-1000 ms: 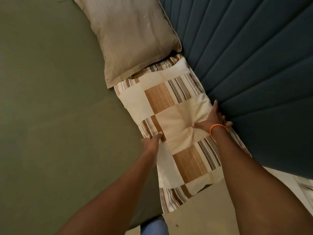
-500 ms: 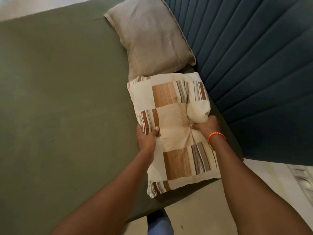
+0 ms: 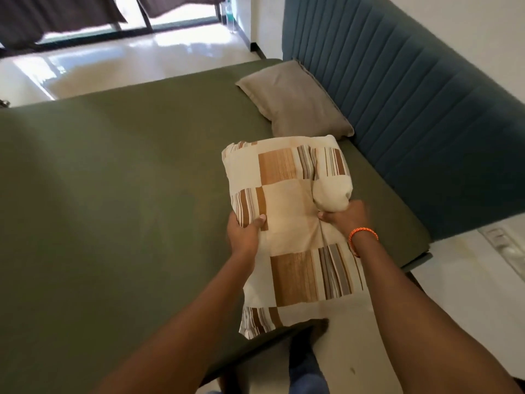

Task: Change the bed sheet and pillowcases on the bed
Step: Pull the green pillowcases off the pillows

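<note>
A pillow in a cream, brown and striped patchwork case (image 3: 289,211) is lifted off the olive-green bed sheet (image 3: 127,180), above the bed's near right corner. My left hand (image 3: 245,234) grips its left edge, thumb on top. My right hand (image 3: 345,220), with an orange band at the wrist, clutches a bunched fold of its right side. A second pillow in a plain beige-grey case (image 3: 295,100) lies flat on the sheet against the headboard, just beyond the lifted one.
A dark teal padded headboard (image 3: 412,109) runs along the right. Pale shiny floor (image 3: 127,61) lies beyond the bed, with dark curtains (image 3: 56,21) and a bottle (image 3: 230,18) by the wall. My legs stand at the bed's near edge.
The patchwork pillow has been pulled away from the headboard and lifted toward me, with my right hand now bunching its cover. My view has risen, showing the far floor and curtains.
</note>
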A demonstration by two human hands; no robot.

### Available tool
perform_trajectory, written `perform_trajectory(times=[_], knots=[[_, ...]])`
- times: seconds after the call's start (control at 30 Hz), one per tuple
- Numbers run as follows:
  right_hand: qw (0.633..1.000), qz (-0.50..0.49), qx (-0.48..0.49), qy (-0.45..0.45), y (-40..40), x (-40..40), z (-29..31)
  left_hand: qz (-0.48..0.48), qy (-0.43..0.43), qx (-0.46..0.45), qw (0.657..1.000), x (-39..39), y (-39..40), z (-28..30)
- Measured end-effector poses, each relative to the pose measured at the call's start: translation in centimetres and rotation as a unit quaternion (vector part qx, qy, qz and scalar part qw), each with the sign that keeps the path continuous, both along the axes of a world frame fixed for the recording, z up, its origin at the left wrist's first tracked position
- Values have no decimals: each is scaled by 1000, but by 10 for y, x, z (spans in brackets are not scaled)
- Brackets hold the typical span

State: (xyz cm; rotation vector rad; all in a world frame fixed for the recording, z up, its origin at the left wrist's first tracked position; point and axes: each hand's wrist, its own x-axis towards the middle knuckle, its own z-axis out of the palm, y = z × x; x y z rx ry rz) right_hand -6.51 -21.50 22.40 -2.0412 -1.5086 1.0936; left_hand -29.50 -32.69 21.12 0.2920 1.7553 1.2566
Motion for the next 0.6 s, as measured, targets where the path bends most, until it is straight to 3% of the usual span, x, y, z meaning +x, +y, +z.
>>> perform_trajectory(times=[0.27, 0.6], knots=[[997, 9, 18, 74, -134, -130, 58, 34, 55, 39, 997, -131, -135, 61], [992, 70, 38, 97, -289, -290, 67, 73, 149, 27, 986, -278, -316, 87]])
